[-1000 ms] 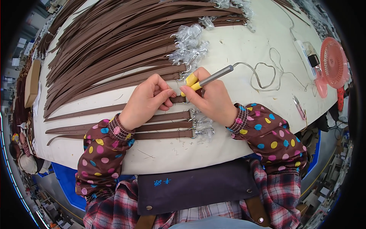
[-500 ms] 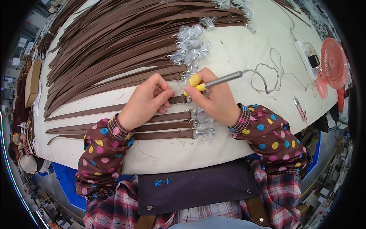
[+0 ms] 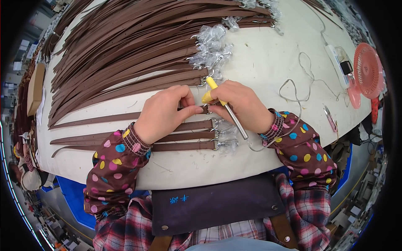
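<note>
My left hand [image 3: 164, 112] is closed, its thumb and fingertips pinching the ring end of a brown leather strap [image 3: 100, 120]. Right beside it, my right hand [image 3: 246, 103] has its fingertips at the same strap end by the metal ring. A corded pen-like tool [image 3: 236, 121] with a metal barrel and yellow grip is held in that hand, its yellow end tilted up and away, its barrel toward me. Yellow covering shows on a right finger. Nearer me lie several more brown straps [image 3: 184, 146] with metal clasps in clear plastic wrap [image 3: 227, 146].
A big pile of brown straps [image 3: 125, 46] with plastic-wrapped clasps [image 3: 211, 44] covers the far left of the white table [image 3: 289, 54]. On the right are a pink fan [image 3: 368, 69], a white power strip [image 3: 336, 62], small snips [image 3: 330, 119] and a loose cord [image 3: 310, 79]. A cardboard box [image 3: 36, 90] stands left.
The tool has swung round in my right hand, its metal barrel now toward me rather than up to the right. Both hands have closed together at the strap end. The cord moved too.
</note>
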Motion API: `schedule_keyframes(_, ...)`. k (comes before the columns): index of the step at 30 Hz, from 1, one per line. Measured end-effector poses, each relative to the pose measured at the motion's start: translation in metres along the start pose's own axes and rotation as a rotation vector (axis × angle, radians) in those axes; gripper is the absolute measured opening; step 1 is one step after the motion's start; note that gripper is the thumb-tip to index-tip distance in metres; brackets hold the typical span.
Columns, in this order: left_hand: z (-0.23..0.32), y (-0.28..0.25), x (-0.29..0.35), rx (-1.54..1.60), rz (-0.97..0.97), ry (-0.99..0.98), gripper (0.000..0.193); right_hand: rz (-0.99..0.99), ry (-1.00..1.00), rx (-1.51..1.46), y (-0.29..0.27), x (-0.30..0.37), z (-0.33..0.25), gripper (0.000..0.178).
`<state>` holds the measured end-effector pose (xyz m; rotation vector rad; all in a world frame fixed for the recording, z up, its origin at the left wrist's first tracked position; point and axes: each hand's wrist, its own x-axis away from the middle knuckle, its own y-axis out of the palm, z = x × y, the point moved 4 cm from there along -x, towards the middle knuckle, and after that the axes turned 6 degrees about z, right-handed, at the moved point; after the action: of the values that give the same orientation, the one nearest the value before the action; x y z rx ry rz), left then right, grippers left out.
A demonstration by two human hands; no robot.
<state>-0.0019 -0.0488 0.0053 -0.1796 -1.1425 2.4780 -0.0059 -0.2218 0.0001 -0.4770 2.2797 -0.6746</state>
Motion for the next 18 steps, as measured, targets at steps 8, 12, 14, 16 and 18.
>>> schedule_keyframes(8,-0.006,-0.011,0.005,0.036,-0.011,-0.083,0.034,0.032,-0.021,0.003,0.002,0.001,0.002,0.024)
schedule_keyframes(12,0.009,-0.012,0.023,-0.137,0.014,0.204,0.055,-0.006,-0.018,0.026,-0.001,0.003,-0.001,0.024)
schedule_keyframes(14,0.017,-0.009,0.033,-0.299,0.019,0.317,0.070,-0.024,0.003,0.062,-0.003,0.007,-0.006,0.027)
schedule_keyframes(16,0.021,-0.006,0.042,-0.377,0.018,0.347,0.077,-0.044,0.017,0.094,-0.004,0.012,-0.010,0.031)
schedule_keyframes(18,0.021,-0.003,0.047,-0.352,0.011,0.322,0.075,-0.104,-0.001,0.077,-0.004,0.018,-0.015,0.043)
